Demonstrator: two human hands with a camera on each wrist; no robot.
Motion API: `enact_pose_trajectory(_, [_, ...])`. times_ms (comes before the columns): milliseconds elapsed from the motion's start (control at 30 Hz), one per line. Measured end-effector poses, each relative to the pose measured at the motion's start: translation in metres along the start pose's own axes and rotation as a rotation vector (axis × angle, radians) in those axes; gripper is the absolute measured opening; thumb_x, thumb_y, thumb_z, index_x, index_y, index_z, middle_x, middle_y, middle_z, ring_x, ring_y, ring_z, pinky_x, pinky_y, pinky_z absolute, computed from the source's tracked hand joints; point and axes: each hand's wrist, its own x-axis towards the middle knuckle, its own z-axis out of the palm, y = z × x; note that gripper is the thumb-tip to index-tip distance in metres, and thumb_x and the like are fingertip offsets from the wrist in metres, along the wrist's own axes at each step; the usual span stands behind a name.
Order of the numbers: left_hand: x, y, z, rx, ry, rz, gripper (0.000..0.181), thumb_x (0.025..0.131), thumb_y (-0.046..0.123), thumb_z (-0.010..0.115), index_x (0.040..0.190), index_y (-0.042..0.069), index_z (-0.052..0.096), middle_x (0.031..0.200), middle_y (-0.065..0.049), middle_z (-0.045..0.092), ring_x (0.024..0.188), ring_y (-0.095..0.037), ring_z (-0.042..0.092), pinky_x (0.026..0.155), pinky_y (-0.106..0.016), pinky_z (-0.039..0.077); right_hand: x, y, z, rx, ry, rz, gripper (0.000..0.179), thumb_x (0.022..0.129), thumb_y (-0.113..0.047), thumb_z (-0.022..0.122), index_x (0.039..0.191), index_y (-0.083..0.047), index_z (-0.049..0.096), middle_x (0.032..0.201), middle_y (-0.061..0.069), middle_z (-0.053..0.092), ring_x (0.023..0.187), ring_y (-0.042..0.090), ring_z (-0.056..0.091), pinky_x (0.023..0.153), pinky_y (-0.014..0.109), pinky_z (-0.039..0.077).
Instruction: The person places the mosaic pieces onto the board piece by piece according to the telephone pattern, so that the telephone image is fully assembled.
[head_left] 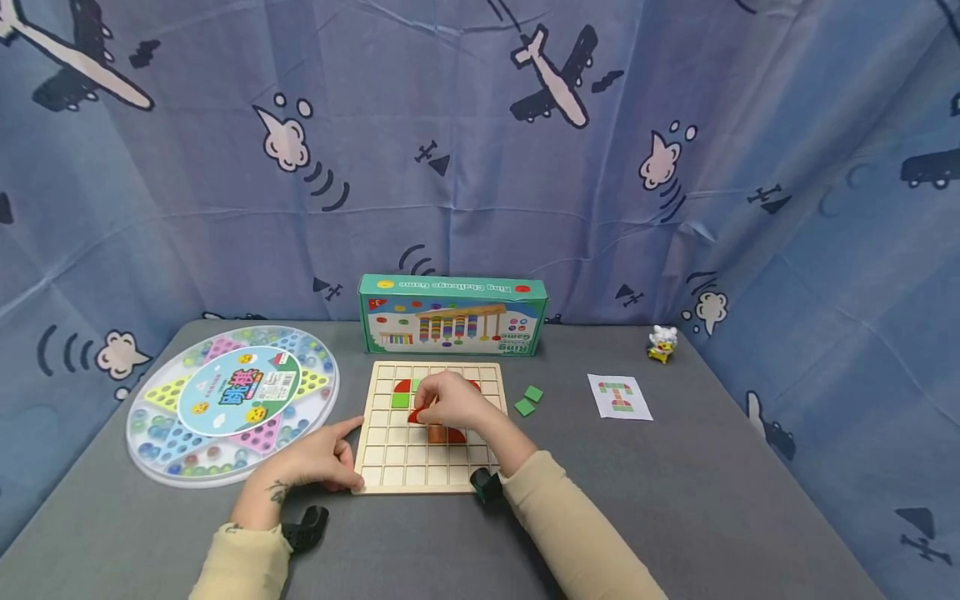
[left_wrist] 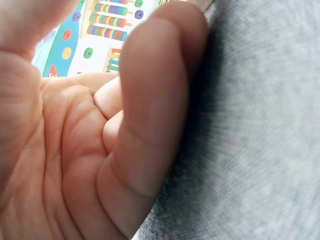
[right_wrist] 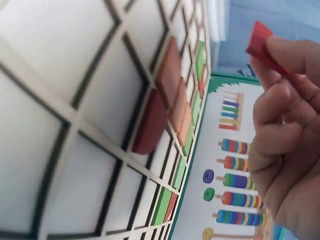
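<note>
Over the middle of a wooden grid board [head_left: 386, 457], my right hand [head_left: 453, 400] pinches a red tile [right_wrist: 258, 41] with a curved edge between thumb and fingers. In the right wrist view the tile is held up off the grid. Below that hand, an orange-brown square tile [head_left: 437, 434] and a red quarter-round tile [head_left: 456, 436] sit in grid cells. Farther up are a green tile [head_left: 401, 401] and another red rounded tile [head_left: 402, 387]; the hand hides part of this area. My left hand [head_left: 318, 458] touches the board's left edge, index finger extended, other fingers bent.
Two loose green tiles [head_left: 534, 394] lie right of the board, with a printed pattern card [head_left: 633, 407] beyond them. A ring game box [head_left: 453, 317] stands behind. On the left is a round Chinese checkers set [head_left: 236, 392]; a small figurine [head_left: 662, 343] stands far right.
</note>
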Motion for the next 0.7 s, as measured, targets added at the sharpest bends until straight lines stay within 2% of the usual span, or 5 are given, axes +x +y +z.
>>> enact_pose_trajectory(167, [0.000,0.000,0.000,0.009,0.001,-0.003,0.103,0.064,0.013,0.081,0.144,-0.005,0.019,0.062,-0.001,0.053,0.051,-0.011,0.046,0.050,-0.027,0.040,0.003,-0.002,0.008,-0.142,-0.046,0.033,0.011,0.077,0.000,0.066,0.074,-0.011,0.066,0.081,0.003,0.065,0.070,0.011,0.052,0.063,0.025,0.043])
enact_pose_trajectory(367, [0.000,0.000,0.000,0.005,0.000,-0.001,0.103,0.064,0.013,0.080,0.144,-0.005,0.018,0.061,-0.001,0.053,0.051,-0.011,0.046,0.050,-0.027,0.040,0.004,-0.001,0.017,-0.275,-0.067,0.051,0.012,0.078,-0.004,0.069,0.073,-0.015,0.065,0.073,-0.005,0.061,0.064,0.008,0.050,0.061,0.023,0.041])
enact_pose_trajectory(700, [0.000,0.000,0.000,-0.005,0.003,-0.001,0.103,0.064,0.012,0.080,0.145,-0.004,0.018,0.061,-0.001,0.053,0.051,-0.011,0.046,0.050,-0.027,0.039,0.003,0.000,0.021,-0.327,-0.065,0.097,0.015,0.079,-0.009,0.070,0.068,-0.016,0.064,0.067,-0.007,0.057,0.060,0.010,0.047,0.057,0.024,0.038])
